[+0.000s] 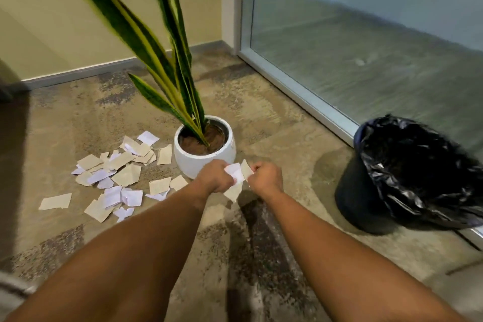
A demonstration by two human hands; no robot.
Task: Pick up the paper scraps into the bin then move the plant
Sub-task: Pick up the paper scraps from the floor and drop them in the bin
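Several white and beige paper scraps lie scattered on the carpet left of a white pot that holds a tall snake plant. Just in front of the pot, my left hand and my right hand both grip a small bunch of paper scraps held between them above the floor. A black bin lined with a black plastic bag stands on the floor to the right, its mouth open.
A frosted glass panel with a metal frame runs along the right behind the bin. A beige wall with a grey baseboard closes the back. Patterned carpet covers the floor.
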